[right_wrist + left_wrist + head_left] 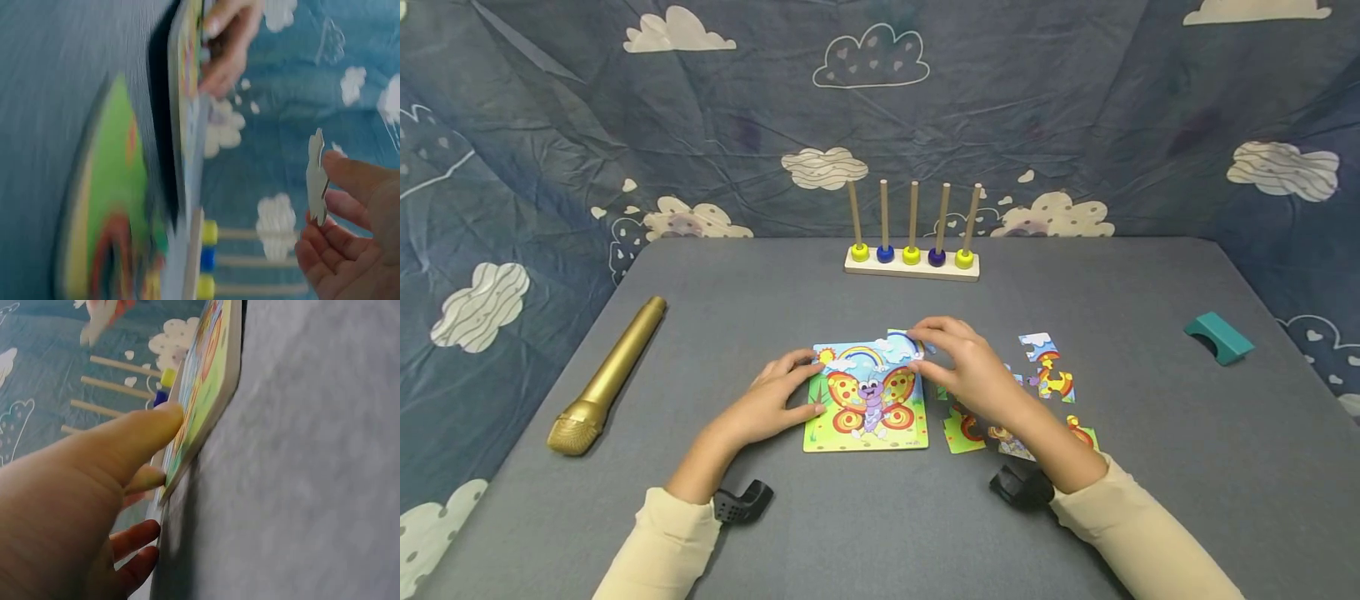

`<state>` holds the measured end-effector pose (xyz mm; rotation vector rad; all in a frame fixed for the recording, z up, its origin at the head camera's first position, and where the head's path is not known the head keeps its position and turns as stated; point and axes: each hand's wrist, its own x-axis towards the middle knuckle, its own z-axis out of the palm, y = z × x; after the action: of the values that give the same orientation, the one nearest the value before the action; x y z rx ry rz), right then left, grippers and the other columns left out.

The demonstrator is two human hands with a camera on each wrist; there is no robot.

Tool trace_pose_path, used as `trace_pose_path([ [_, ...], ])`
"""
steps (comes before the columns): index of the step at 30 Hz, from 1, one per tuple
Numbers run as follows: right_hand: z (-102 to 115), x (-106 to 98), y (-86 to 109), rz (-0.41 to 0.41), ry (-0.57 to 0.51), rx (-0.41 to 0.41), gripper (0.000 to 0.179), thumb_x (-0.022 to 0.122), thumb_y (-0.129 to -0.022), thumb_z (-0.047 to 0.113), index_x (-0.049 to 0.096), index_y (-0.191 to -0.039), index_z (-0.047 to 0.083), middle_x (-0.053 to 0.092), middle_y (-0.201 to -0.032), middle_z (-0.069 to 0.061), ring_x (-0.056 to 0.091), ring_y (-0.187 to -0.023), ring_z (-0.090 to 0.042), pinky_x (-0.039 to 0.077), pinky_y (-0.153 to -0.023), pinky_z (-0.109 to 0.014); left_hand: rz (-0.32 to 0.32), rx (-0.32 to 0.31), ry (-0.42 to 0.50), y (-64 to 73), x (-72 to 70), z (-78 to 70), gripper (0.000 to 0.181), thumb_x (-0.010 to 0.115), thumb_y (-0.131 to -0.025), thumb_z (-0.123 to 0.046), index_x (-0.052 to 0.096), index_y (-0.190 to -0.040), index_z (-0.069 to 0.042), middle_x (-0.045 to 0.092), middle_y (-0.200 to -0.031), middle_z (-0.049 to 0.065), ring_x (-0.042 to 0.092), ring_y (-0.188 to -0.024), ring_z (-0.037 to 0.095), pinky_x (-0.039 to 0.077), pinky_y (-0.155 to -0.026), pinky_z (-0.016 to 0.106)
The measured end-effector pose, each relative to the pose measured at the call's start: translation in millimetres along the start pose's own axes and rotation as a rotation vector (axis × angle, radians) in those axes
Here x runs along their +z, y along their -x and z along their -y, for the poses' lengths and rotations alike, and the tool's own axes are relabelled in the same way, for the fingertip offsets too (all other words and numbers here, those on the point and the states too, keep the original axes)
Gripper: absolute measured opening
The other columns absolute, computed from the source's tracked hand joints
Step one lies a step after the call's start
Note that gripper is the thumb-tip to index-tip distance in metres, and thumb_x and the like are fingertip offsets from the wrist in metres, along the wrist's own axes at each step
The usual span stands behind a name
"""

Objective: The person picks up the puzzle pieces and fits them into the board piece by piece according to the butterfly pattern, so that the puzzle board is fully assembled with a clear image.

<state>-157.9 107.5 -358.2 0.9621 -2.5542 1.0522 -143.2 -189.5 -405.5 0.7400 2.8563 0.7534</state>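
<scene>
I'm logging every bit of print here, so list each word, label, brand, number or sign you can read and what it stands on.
Readable text: none.
Butterfly board: what may be tiny print near its lower right corner, too small to read.

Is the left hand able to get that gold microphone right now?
Probably yes. The gold microphone lies out on the left hand's side, and the head view shows nothing between them. The hand would just have to leave the butterfly board it touches.
</scene>
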Motion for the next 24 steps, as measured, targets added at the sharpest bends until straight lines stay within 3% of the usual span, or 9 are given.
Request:
trace_pose_path([
  [4, 6, 25, -9.2, 0.068, 0.01, 0.018, 0.035, 0.07, -0.079, 0.016, 0.062, -0.111, 0.002, 0.054, -0.113, -0.01, 0.048, -0.105, -0.024, 0.042, -0.086, -0.038, -0.016, 0.006, -0.049, -1.4, 2.7, -3.6, 0.061, 0.06, -0.084, -0.04, 0.044, -0.133, -0.008, 0.033, -0.141, 0.005, 0.03, -0.125, 0.028, 0.021, -0.098, 0.053],
  [10, -2, 52, -19.2, 0.179, 0.039, 0.117, 0.035, 0.067, -0.082, 0.019, 0.061, -0.113, 0.003, 0.054, -0.115, -0.011, 0.047, -0.108, -0.026, 0.04, -0.089, -0.039, -0.042, 0.008, -0.105, -4.4, 4.6, -6.0, 0.059, 0.058, -0.084, -0.043, 0.045, -0.131, -0.008, 0.039, -0.137, 0.007, 0.036, -0.122, 0.027, 0.026, -0.096, 0.049],
  [15, -10, 64, -23.4, 0.202, 0.063, 0.149, 0.035, 0.066, -0.082, 0.02, 0.061, -0.113, 0.004, 0.054, -0.116, -0.011, 0.046, -0.111, -0.027, 0.037, -0.093, -0.039, -0.039, 0.007, -0.158, -6.0, 5.4, -8.8, 0.06, 0.056, -0.085, -0.046, 0.042, -0.135, -0.015, 0.041, -0.134, 0.008, 0.038, -0.118, 0.029, 0.03, -0.092, 0.047],
  [24, -12, 70, -28.5, 0.218, 0.094, 0.121, 0.035, 0.065, -0.084, 0.019, 0.061, -0.115, 0.003, 0.054, -0.117, -0.011, 0.047, -0.11, -0.027, 0.036, -0.093, -0.04, -0.011, 0.004, -0.238, -8.6, 7.2, -14.1, 0.059, 0.053, -0.085, -0.05, 0.038, -0.137, -0.029, 0.039, -0.132, 0.008, 0.037, -0.115, 0.029, 0.032, -0.086, 0.041],
])
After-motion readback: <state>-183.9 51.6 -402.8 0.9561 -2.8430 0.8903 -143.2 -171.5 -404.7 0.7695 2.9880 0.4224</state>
